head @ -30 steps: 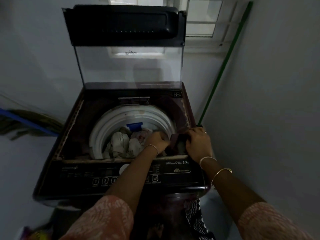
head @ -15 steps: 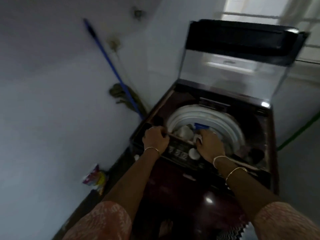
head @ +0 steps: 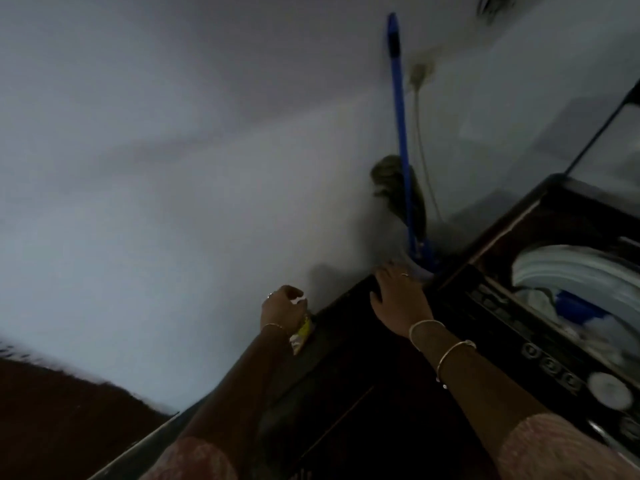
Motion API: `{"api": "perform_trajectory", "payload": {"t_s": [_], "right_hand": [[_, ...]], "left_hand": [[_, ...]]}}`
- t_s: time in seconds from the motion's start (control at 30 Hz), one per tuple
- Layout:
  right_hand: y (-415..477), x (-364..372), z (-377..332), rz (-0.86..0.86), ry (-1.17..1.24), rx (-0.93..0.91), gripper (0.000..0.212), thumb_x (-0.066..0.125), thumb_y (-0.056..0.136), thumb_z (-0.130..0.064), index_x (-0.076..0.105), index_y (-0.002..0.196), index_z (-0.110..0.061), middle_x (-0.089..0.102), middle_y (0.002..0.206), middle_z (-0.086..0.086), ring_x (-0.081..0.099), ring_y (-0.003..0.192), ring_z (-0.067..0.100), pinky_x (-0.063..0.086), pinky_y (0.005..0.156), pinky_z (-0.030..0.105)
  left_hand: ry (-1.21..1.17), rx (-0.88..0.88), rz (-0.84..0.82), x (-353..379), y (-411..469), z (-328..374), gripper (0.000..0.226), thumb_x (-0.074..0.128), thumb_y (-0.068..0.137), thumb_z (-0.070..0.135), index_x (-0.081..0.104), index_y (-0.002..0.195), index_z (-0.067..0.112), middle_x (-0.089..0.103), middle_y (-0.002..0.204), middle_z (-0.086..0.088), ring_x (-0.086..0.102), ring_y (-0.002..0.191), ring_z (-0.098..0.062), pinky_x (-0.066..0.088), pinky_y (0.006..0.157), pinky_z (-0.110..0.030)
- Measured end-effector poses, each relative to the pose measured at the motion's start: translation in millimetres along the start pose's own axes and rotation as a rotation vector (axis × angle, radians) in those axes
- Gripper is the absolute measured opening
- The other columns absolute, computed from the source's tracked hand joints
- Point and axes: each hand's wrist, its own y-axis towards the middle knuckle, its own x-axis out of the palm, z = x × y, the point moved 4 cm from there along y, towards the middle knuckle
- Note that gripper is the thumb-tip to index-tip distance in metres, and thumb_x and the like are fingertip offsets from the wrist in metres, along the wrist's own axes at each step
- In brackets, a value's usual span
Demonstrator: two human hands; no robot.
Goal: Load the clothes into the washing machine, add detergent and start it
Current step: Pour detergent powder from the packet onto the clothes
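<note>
The dark maroon top-loading washing machine [head: 349, 368] fills the lower right, its lid [head: 613, 116] raised. Pale clothes [head: 538, 297] and a blue item [head: 576, 306] lie inside the white drum rim [head: 571, 265]. A yellow and white detergent packet [head: 302, 336] sits low between the machine's left side and the wall. My left hand [head: 282, 308] is down at the packet, fingers curled round its top. My right hand [head: 398, 299] rests flat on the machine's front left corner, fingers spread.
A blue-handled mop [head: 398, 116] leans in the corner behind the machine, next to a hanging cable [head: 420, 140]. The white wall [head: 156, 202] stands close on the left. Dark floor [head: 52, 417] shows at the bottom left. The button panel [head: 554, 362] faces me.
My view has swung left and down, away from the drum. My left hand left the machine's edge and dropped to the packet by the wall. My right hand came out of the drum onto the corner.
</note>
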Motion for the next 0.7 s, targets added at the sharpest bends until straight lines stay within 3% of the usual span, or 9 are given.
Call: {"api": "perform_trajectory", "payload": {"t_s": [0.27,0.4,0.7], "right_hand": [[59,98,-32,-0.150,0.097,0.065,0.041,0.048,0.091,-0.022,0.049,0.131,-0.016,0.049,0.136,0.006,0.039,0.132,0.023,0.034,0.110,0.036],[90,145,-36,-0.188,0.099,0.060,0.039,0.049,0.090,-0.022,0.051,0.129,-0.016,0.051,0.134,0.005,0.041,0.129,0.024,0.035,0.108,0.038],[164,294,-10,-0.303,0.170,0.040,0.040,0.050,0.089,-0.017,0.052,0.129,-0.013,0.053,0.132,0.006,0.044,0.128,0.023,0.036,0.108,0.036]], "left_hand": [[-0.072,-0.109,-0.081,-3,84,-72,0.030,0.063,0.087,0.016,0.064,0.117,0.009,0.065,0.121,-0.011,0.058,0.113,-0.024,0.038,0.089,-0.024],[-0.105,-0.147,-0.106,10,131,-101,0.032,0.063,0.088,0.016,0.063,0.119,0.009,0.064,0.123,-0.010,0.058,0.114,-0.024,0.040,0.092,-0.027],[0.031,-0.233,-0.240,112,232,-198,0.036,0.061,0.090,0.027,0.061,0.123,0.011,0.061,0.127,-0.011,0.056,0.117,-0.025,0.037,0.087,-0.024]]}}
